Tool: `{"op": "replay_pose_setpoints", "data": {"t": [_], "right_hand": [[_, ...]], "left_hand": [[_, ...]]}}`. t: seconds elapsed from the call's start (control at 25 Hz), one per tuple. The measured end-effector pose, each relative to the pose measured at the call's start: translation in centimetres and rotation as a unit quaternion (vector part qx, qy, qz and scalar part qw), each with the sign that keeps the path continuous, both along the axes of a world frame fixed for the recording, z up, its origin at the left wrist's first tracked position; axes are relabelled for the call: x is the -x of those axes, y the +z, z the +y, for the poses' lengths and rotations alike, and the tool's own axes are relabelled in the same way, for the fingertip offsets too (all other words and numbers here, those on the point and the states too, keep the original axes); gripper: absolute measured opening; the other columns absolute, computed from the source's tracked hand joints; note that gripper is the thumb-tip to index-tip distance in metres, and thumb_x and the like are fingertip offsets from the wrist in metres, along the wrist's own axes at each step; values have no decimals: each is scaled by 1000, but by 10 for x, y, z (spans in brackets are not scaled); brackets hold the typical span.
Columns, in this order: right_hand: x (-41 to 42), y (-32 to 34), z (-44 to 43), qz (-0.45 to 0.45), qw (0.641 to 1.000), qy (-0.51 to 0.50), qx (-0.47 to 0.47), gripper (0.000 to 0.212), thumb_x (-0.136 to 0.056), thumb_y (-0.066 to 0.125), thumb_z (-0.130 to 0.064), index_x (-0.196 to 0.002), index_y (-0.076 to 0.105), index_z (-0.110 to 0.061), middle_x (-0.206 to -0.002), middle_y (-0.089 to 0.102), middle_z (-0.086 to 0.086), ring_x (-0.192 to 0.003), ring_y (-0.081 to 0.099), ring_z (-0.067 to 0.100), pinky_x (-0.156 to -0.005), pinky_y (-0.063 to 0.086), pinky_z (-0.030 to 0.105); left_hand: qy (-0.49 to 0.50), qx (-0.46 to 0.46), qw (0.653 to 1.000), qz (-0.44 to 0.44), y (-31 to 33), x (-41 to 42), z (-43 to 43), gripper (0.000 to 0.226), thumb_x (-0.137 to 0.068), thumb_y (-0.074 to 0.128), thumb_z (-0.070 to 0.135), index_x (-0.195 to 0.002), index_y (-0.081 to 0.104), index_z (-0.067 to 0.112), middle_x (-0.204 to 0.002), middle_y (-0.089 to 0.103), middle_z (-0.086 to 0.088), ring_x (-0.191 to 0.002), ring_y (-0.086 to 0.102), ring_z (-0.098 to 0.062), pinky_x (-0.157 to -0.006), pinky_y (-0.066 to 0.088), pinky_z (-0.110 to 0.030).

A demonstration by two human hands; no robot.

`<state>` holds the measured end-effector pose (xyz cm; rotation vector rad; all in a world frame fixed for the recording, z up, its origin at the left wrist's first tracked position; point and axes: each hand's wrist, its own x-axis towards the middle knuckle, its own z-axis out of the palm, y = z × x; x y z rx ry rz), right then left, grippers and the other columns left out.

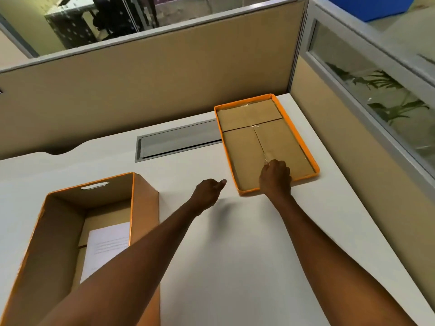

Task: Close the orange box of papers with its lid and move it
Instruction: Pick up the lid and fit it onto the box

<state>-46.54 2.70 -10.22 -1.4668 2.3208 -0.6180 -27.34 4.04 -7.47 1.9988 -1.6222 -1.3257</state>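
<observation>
Both hands reach; right fingers (pixel 274 169) seemingly inside lid (pixel 294 128).

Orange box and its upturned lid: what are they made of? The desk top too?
Orange open-topped box: looks like cardboard, raw brown inside, orange outer skin, with a punched handle slot. Shallow orange-rimmed lid: same board, its brown flaps joined with glossy clear tape. White desk top: smooth and matte, probably laminate; cannot confirm.

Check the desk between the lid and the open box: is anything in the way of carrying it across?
Nothing visible. The lid lies upside down at the desk's far right, the right hand on its near edge; bare desktop separates it from the orange box.
</observation>
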Motion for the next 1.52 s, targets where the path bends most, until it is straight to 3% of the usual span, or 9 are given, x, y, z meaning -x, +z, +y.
{"op": "replay_pose_setpoints", "data": {"t": [0.16,0.28,0.52,0.6,0.76,1.0,1.24,1.44,1.52], "right_hand": [[25,-15,-37,28,1000,-1,-1,44,-97,41,-31,-124,50,2,-132,49,20,-123,45,35,-100,39,45],[50,-24,-68,28,999,-24,5,57,-96,41,-35,-138,38,3,-147,37,20,-136,34,36,-111,29,45],[85,-34,-113,74,994,-72,-34,58,-92,49,-33,-136,37,2,-138,43,23,-126,44,38,-104,36,47],[88,-35,-120,65,991,-91,-76,52,-94,48,-29,-134,38,3,-136,43,23,-122,46,38,-99,39,47],[86,-30,-116,51,980,-131,-138,34,-89,52,-13,-122,50,-1,-134,41,19,-120,46,35,-97,38,44],[64,-1,-73,-73,972,-161,-152,38,-94,41,-7,-131,41,0,-137,48,20,-125,49,36,-101,40,45],[42,60,2,-103,982,-56,-146,39,-95,37,-4,-134,37,0,-136,51,22,-122,52,37,-97,44,40],[10,102,56,-66,991,20,-111,39,-96,34,-5,-134,38,-2,-134,51,21,-120,53,36,-96,44,38],[-5,112,70,-82,990,48,-105,43,-97,33,-9,-139,34,-4,-135,51,20,-121,53,37,-97,44,39]], "left_hand": [[97,19,995,18,-10,23,-50,39,-92,51,39,-63,49,12,-76,58,-18,-67,56,-27,-80,55,-48],[117,16,993,11,-22,39,-78,34,-88,54,37,-65,49,12,-72,51,-15,-66,52,-25,-76,56,-47],[150,-4,988,32,-51,50,-105,35,-78,56,34,-59,35,14,-68,44,-14,-65,54,-28,-67,53,-41],[154,-22,986,59,-55,53,-107,28,-86,54,24,-65,47,7,-70,49,-16,-65,55,-29,-69,55,-44],[142,-20,988,53,-57,49,-97,19,-95,42,16,-83,50,3,-76,47,-9,-65,45,-21,-56,37,-28],[212,-20,974,74,-35,28,-58,56,-99,33,45,-112,53,-6,-98,54,-15,-86,50,-25,-67,40,-31],[206,45,977,41,9,-6,-3,41,-101,32,35,-98,53,0,-97,56,-16,-86,53,-25,-67,39,-32],[195,73,978,-3,45,-43,31,41,-102,33,26,-115,53,-7,-100,58,-17,-89,51,-24,-67,40,-32],[201,81,976,-1,62,-60,44,41,-102,34,25,-116,52,-10,-87,57,-13,-85,50,-24,-62,37,-30]]}}
